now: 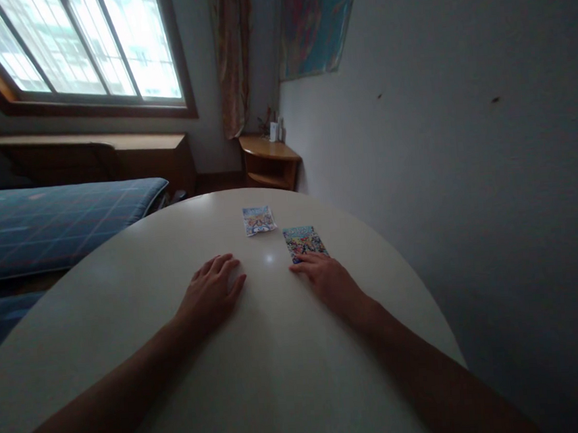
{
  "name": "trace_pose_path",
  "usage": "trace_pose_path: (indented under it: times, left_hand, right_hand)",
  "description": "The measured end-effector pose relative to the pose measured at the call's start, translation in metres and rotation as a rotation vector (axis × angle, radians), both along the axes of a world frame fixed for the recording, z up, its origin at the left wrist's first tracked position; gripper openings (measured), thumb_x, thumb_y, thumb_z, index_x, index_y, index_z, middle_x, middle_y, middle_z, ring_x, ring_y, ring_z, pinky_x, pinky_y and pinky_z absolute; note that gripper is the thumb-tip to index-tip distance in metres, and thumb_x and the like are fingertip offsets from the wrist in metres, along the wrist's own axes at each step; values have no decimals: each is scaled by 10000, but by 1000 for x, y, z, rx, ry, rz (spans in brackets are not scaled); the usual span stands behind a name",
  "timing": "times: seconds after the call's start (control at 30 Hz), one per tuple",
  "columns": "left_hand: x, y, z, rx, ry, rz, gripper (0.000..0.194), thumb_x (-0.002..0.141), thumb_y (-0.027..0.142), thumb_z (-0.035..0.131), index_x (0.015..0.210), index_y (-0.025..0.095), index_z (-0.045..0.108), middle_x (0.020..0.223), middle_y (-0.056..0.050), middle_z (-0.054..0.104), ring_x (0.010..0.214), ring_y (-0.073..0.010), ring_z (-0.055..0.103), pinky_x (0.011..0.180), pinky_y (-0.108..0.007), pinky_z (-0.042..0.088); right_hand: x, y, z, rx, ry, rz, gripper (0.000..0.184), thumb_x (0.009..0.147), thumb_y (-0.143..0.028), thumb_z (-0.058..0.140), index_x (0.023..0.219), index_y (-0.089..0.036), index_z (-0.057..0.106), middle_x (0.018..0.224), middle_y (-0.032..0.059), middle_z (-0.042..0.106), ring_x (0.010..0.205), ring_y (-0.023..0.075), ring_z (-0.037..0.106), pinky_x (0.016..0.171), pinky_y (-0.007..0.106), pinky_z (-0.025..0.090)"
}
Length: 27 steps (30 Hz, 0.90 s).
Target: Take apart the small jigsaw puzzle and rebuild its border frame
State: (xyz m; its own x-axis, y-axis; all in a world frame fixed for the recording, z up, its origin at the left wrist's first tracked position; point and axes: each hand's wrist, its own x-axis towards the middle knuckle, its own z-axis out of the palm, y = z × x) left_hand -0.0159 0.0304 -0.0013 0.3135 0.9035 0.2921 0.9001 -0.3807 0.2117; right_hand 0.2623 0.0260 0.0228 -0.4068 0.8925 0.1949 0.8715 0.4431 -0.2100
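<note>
My left hand [215, 286] lies palm down on the white round table [275, 376], fingers spread, holding nothing. Over the near edge of a flat, colorful printed packet or booklet [304, 240] rests my right hand [323, 273]. Its fingers are stretched out and cover the lower part of that item; the thumb points left on the tabletop. A second flat printed packet [258, 220], paler with blue and orange, lies a little farther away, to the left of the first. Neither hand touches it.
Beyond the table's left side stands a bed with a blue plaid mattress [62, 222]. A wooden corner shelf [270, 150] with small items stands behind the table. The white wall [438, 166] runs close along the right. A window [79, 53] is at the upper left.
</note>
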Motion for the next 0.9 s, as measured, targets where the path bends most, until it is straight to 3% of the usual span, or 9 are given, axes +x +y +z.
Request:
trace_pose_path:
  times: [0.17, 0.27, 0.4, 0.53, 0.67, 0.77, 0.9]
  left_hand:
    - [-1, -1, 1, 1, -7, -11, 389, 1000, 411, 405, 1263, 183, 578, 1412, -121, 546, 1314, -326, 488, 1083, -524, 414]
    - [-1, -1, 1, -1, 1, -23, 408, 1004, 408, 399, 1283, 166, 571, 1421, -129, 537, 1319, -327, 483, 1089, -524, 409]
    - [-3, 0, -1, -7, 10, -15, 407, 992, 403, 424, 1301, 180, 566, 1437, -115, 532, 1342, -314, 466, 1113, -500, 391]
    - [-5, 1, -4, -22, 18, -22, 438, 989, 404, 424, 1338, 173, 554, 1470, -112, 506, 1369, -313, 440, 1131, -500, 375]
    - [-7, 0, -6, -21, 10, -30, 459, 988, 417, 421, 1365, 182, 541, 1490, -107, 488, 1395, -309, 415, 1144, -499, 364]
    - [-9, -2, -7, 16, 15, -55, 534, 973, 458, 452, 1439, 200, 479, 1554, -109, 405, 1457, -310, 317, 1173, -496, 321]
    - [-10, -3, -7, 5, 56, -87, 589, 965, 525, 453, 1481, 240, 444, 1595, -94, 341, 1494, -326, 229, 1183, -518, 287]
  right_hand:
    - [12, 16, -11, 50, 28, -196, 498, 949, -85, 391, 1404, -195, 561, 1386, 101, 609, 1290, 245, 543, 1110, 476, 411]
    - [15, 28, -18, 57, 68, -267, 435, 947, -129, 428, 1317, -204, 642, 1397, 94, 600, 1312, 243, 524, 1130, 493, 376]
    - [16, 51, -25, 53, 53, -329, 450, 953, -146, 407, 1338, -219, 628, 1450, 84, 553, 1360, 214, 470, 1166, 430, 317]
    - [14, 76, -27, -22, -8, -339, 481, 994, -225, 361, 1451, -236, 510, 1559, 73, 417, 1447, 223, 345, 1205, 416, 207]
    - [12, 94, -24, -49, -7, -358, 558, 1012, -473, 330, 1505, -232, 428, 1601, 94, 336, 1481, 304, 262, 1201, 482, 167]
    - [11, 98, -23, -62, -3, -357, 664, 983, -602, 314, 1522, -224, 394, 1616, 105, 298, 1491, 317, 229, 1202, 494, 140]
    - [10, 97, -22, -48, 6, -357, 670, 973, -626, 309, 1500, -230, 430, 1605, 104, 322, 1485, 310, 242, 1195, 495, 149]
